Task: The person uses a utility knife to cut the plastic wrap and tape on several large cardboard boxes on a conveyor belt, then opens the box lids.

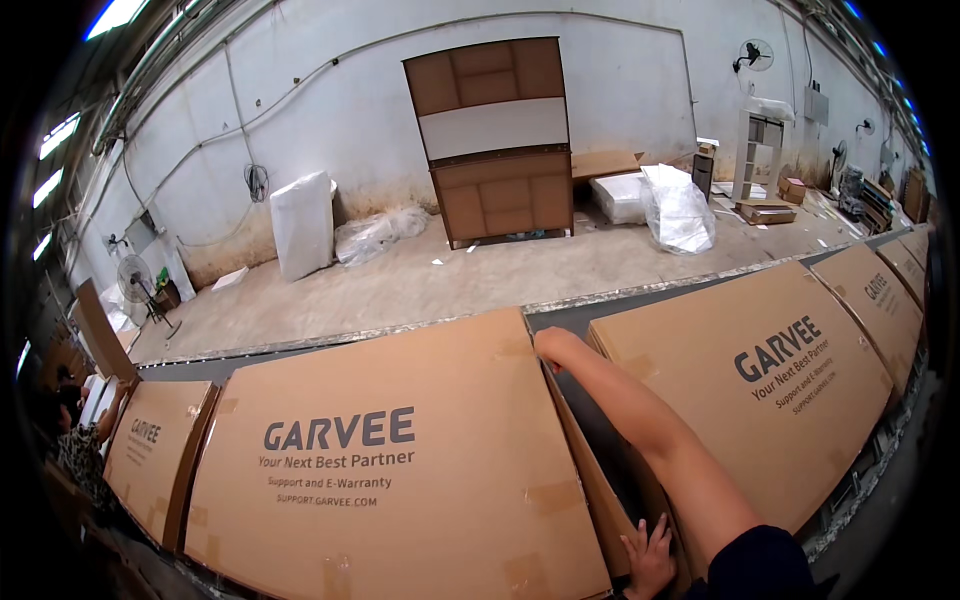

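Nearest you, your left hand point(652, 562) has its fingers spread against the near end of the large carton's point(430, 520) side flap point(592, 475), that carton lying just left of your grip. Farther out, your right hand point(553, 346) curls at its far right corner, though whether it pinches the cardboard you cannot tell; a neighbouring carton point(690, 350) lies to the right.

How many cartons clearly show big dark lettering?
4: the leftmost carton, the central carton, the right carton, and the next carton rightward. Farther cartons are too small to judge; more may be hidden.
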`<state>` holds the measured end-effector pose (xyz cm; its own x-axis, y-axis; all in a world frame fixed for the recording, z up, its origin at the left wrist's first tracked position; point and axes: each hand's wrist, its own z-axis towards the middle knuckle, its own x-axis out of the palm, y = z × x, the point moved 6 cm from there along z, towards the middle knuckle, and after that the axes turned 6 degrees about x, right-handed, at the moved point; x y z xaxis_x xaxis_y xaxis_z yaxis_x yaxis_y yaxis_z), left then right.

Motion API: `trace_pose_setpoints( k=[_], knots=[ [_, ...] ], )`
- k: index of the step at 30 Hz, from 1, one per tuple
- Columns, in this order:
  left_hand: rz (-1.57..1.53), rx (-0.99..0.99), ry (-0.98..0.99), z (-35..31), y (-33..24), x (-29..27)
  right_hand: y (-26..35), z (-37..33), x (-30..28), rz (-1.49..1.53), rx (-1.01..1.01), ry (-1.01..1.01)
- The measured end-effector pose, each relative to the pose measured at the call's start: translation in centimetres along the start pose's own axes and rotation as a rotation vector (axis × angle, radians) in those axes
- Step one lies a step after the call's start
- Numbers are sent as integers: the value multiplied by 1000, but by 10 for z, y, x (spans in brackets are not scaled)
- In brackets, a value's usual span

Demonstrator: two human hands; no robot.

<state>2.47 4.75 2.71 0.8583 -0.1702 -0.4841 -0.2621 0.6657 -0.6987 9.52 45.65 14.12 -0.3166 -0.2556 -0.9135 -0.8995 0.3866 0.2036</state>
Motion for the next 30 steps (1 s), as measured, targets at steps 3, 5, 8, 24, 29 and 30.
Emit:
trace_pose_setpoints(
  k=[3,5,8,24,29,30],
  knots=[
    [-114,1,45,-8,-4,-2,-26,-15,52,-119,135,564],
    [-113,63,41,-15,22,16,-57,-12,131,-45,120,873],
    [-97,65,17,-12,30,31,-61,-48,142,120,-16,616],
    [-77,-9,45,-31,46,52,-30,72,86,319,-60,-389],
    [-125,22,80,-27,26,50,-110,156,174,747,-86,-316],
    [-120,13,75,-24,32,49,-95,165,173,759,-100,-311]
  ],
)
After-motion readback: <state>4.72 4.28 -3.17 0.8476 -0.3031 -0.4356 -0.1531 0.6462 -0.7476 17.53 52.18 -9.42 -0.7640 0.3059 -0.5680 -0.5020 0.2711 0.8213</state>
